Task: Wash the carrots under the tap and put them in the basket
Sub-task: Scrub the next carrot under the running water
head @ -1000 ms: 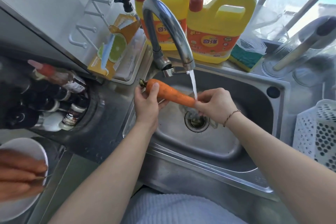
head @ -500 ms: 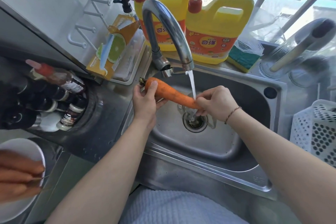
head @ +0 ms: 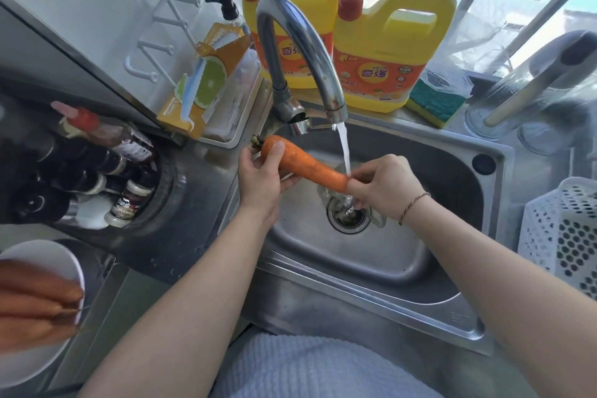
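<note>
Gripping carrot (head: 307, 165) both ends: left hand (head: 258, 178) fingers at top, right hand (head: 384, 187) fingers at tip.

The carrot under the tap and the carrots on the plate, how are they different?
The carrot is held over the sink by the left hand and right hand, in the tap's water; the plate carrots lie untouched on a white plate. It is alone; they are a pile. It looks sharp; they look blurred. All are orange.

One carrot (head: 307, 165) held, perhaps three carrots on plate (head: 35, 310), two detergent jugs (head: 387, 52), one basket (head: 565, 236)
</note>
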### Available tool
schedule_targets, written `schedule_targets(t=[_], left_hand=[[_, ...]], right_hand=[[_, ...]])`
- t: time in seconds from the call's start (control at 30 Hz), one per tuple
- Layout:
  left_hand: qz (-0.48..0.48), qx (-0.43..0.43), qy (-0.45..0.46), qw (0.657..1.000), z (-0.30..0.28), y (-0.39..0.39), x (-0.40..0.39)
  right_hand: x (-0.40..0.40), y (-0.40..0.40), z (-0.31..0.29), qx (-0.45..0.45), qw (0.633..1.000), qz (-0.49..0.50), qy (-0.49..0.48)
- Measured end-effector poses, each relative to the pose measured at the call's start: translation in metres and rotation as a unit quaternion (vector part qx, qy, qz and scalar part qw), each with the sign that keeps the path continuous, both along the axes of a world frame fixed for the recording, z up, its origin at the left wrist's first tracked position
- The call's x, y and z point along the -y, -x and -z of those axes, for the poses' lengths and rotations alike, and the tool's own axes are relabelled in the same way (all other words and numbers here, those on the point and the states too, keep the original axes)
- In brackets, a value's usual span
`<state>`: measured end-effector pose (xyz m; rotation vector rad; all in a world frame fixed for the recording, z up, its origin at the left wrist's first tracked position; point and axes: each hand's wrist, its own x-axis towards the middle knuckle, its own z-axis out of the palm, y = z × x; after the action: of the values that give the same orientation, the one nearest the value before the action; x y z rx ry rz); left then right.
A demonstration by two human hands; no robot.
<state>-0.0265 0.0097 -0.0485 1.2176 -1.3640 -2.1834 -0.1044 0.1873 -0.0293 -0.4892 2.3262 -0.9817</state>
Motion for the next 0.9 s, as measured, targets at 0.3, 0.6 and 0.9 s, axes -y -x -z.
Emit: schedule_targets(t=[0.3,0.6,0.9], left_hand=[[-0.011,0.008,-0.009,1.000,-0.0023,0.0015,0.0024],[-0.014,0.027,-0.008,0.999,-0.0031,0.0037,0.0037],[-0.020,0.026,-0.048,0.998,-0.0009,0.0047,0.0051]], right_hand=[[-0.0011,0.0007,-0.0015,-0.052,0.998,-0.039,0.002],[-0.0041,0.0000,0.0012,-0.066,0.996,-0.057,0.021],[-0.0071,0.0021,0.0051,-0.024,0.997,-0.049,0.058]])
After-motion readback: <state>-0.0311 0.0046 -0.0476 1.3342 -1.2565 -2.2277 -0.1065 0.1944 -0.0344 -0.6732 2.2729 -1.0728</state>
